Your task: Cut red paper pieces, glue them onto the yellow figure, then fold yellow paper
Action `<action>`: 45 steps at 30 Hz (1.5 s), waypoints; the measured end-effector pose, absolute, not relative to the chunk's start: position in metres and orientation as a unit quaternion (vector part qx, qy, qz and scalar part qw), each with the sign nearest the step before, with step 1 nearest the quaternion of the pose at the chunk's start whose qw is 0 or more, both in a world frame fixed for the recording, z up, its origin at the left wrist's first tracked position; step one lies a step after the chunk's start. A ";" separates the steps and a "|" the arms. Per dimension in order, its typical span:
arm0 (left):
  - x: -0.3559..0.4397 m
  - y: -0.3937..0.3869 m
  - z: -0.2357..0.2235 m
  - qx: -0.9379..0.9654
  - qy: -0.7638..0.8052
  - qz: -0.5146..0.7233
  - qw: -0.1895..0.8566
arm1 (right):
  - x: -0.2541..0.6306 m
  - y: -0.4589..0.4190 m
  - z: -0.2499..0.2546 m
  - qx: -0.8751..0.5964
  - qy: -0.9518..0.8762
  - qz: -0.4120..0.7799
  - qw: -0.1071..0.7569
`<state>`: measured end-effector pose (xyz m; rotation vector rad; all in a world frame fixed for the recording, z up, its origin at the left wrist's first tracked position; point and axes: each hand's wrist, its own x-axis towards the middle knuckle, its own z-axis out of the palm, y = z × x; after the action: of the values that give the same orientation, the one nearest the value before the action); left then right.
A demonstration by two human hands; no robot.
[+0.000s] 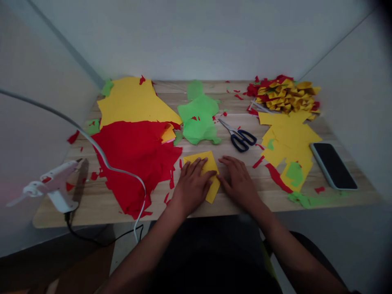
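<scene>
Hiding part of yellow paper (213, 188): left hand (192, 181), flat; right hand (239, 177) at edge; each grip unclenched.

no readable text, no legible numbers

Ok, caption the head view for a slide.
Left hand on yellow paper, right hand at its edge, scissors lying beyond.

My scissors (236, 131) have metal blades and smooth plastic handles. Below them, my yellow paper (210, 164) looks flat and dull. Left of them, my red paper (131, 151) looks crinkly. Right of them, my phone (335, 165) looks glossy.
</scene>
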<state>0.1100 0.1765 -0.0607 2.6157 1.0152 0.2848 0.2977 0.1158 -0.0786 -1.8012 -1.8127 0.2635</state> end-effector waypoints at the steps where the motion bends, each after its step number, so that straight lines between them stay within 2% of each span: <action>1: 0.110 0.177 -0.062 0.914 0.358 0.102 0.162 | 0.297 0.114 -0.079 -0.676 -0.678 0.094 0.273; 10: 0.109 0.178 -0.063 0.909 0.355 0.120 0.185 | 0.288 0.078 -0.071 -0.639 -0.731 0.063 0.230; 14: 0.110 0.184 -0.065 0.910 0.327 0.149 0.205 | 0.291 0.072 -0.065 -0.627 -0.716 0.126 0.279; 18: 0.109 0.190 -0.064 0.928 0.252 0.152 0.229 | 0.304 0.089 -0.064 -0.676 -0.628 0.125 0.364; 20: 0.108 0.188 -0.059 0.936 0.247 0.140 0.209 | 0.309 0.101 -0.063 -0.700 -0.595 0.144 0.367; 24: 0.108 0.179 -0.049 0.920 0.343 0.119 0.150 | 0.311 0.123 -0.062 -0.710 -0.570 0.210 0.357; 29: 0.111 0.178 -0.053 0.924 0.307 0.118 0.195 | 0.307 0.134 -0.066 -0.687 -0.564 0.277 0.366; 33: 0.113 0.183 -0.059 0.919 0.272 0.199 0.206 | 0.307 0.133 -0.063 -0.675 -0.493 0.314 0.451; 36: 0.119 0.178 -0.045 0.862 0.313 0.345 0.200 | 0.300 0.126 -0.047 -0.624 -0.336 0.395 0.585; 38: 0.126 0.171 -0.027 0.802 0.347 0.419 0.246 | 0.288 0.120 -0.031 -0.529 -0.206 0.488 0.663; 41: 0.137 0.162 0.000 0.745 0.370 0.450 0.324 | 0.268 0.111 -0.006 -0.399 -0.091 0.598 0.689; 45: 0.146 0.157 0.019 0.728 0.364 0.475 0.335 | 0.254 0.103 0.014 -0.340 -0.047 0.641 0.687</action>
<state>0.1461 0.1574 0.0186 1.8993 0.9508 1.2394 0.2541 0.1029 0.0140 -0.7621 -0.1045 1.4348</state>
